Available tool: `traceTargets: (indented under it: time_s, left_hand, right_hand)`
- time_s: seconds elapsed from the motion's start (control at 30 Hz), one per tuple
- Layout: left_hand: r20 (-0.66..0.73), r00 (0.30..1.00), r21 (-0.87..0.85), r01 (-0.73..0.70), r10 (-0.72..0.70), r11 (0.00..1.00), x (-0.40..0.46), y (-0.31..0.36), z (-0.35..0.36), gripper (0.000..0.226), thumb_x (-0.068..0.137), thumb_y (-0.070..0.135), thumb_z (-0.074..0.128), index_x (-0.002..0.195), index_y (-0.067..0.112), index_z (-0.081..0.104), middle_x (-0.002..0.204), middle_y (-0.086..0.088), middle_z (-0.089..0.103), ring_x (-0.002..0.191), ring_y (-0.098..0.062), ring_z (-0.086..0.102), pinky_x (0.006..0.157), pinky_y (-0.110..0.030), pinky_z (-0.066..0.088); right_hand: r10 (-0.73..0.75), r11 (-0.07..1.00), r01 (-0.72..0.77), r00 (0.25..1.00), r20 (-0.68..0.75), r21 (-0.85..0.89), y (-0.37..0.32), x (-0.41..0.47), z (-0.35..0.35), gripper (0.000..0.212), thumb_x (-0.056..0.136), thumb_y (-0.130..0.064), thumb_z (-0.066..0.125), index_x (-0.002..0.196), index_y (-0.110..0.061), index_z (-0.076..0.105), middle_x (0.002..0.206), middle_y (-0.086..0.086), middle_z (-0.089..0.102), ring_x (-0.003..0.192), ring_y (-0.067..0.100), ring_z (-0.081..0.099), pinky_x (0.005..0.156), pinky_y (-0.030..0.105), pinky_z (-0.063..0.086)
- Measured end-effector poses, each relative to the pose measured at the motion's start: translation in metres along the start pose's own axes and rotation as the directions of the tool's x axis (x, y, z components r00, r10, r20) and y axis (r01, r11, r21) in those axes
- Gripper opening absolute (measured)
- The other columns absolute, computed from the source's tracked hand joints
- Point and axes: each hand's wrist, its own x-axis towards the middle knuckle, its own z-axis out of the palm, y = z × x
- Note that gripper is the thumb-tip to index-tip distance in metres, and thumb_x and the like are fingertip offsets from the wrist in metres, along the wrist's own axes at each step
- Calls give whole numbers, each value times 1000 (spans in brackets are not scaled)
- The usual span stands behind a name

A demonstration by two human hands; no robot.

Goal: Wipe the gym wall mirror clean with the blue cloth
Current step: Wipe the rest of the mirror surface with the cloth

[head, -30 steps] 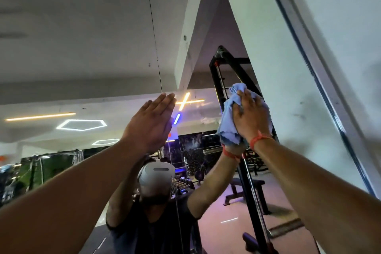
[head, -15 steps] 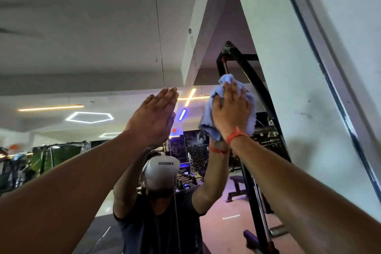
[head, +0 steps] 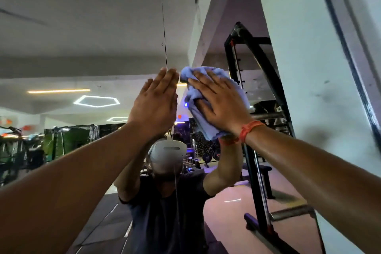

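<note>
The wall mirror (head: 86,27) fills most of the view and reflects the gym and the person. A crumpled blue cloth (head: 198,109) lies flat against the glass at head height. My right hand (head: 222,103), with an orange band on its wrist, presses the cloth to the mirror with straight, spread fingers. My left hand (head: 156,105) rests flat on the glass just left of the cloth, fingers straight and together, beside the vertical seam (head: 164,27) between two mirror panels.
The mirror's dark right edge (head: 348,51) runs diagonally at the far right, with a white wall (head: 367,6) beyond it. A black rack (head: 257,150), a bench and weights appear only as reflections.
My right hand has slid the cloth leftward across the glass, from near the reflected rack to right beside my left hand. My left hand has stayed flat on the mirror.
</note>
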Motion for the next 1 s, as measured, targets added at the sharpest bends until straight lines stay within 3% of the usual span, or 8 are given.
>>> traceTargets:
  time_s: [0.2,0.37,0.47,0.57,0.63,0.77,0.93,1.0]
  left_hand:
    - [-13,997,-59,77,-78,995,-18,21,8,61,106,30,30,163,10,18,172,-5,10,159,-22,3,127,-41,6]
    - [-16,995,-45,96,-96,994,-32,30,14,62,106,28,34,163,9,18,172,-7,10,159,-25,4,127,-43,10]
    - [-13,995,-55,98,-99,994,-34,33,14,63,105,29,34,163,10,16,172,-6,9,159,-24,3,127,-43,10]
    - [-12,997,-38,75,-76,996,-36,28,12,62,106,32,30,163,10,16,172,-6,10,159,-24,3,127,-42,9]
    - [-16,999,-16,40,-40,999,-38,22,10,61,108,36,25,163,10,18,172,-6,11,159,-23,4,126,-40,8]
    - [-37,999,-3,14,-14,1000,-39,21,14,62,107,38,18,162,9,19,172,-6,10,159,-24,4,126,-42,8]
    - [-34,997,-32,63,-64,997,-44,31,23,62,107,36,19,163,11,11,172,-5,3,159,-23,-4,128,-44,5]
    - [-39,998,-23,48,-49,999,-49,33,26,61,108,35,21,163,10,14,172,-6,7,159,-25,-1,126,-43,5]
  right_hand:
    - [619,778,-628,766,-174,2,19,-20,-7,65,101,-45,21,160,-20,33,166,6,31,152,31,30,121,48,28]
    - [-53,998,54,998,34,-21,-21,-66,-2,57,104,-40,38,160,-26,32,168,-3,26,155,21,24,124,48,22]
    - [208,973,-214,976,-65,-88,16,-55,-6,56,105,-42,33,159,-25,35,166,-1,32,153,23,30,121,51,29]
    - [613,778,-628,761,-212,-3,9,-39,-1,61,102,-43,28,158,-21,37,165,5,33,152,28,31,122,49,28]
    - [558,820,-571,811,-176,-29,-22,-39,5,62,103,-44,27,160,-22,31,169,4,25,155,30,25,122,49,24]
    - [40,995,-37,999,33,-91,-7,-59,-2,58,104,-38,38,160,-24,30,169,-4,19,156,21,21,126,49,21]
    - [648,745,-667,728,-222,-13,-3,-39,3,59,104,-43,28,159,-21,34,167,5,29,153,29,29,120,51,30]
    - [462,880,-472,878,-127,-60,-41,-64,9,60,105,-44,27,161,-21,30,170,2,20,157,27,19,123,51,24]
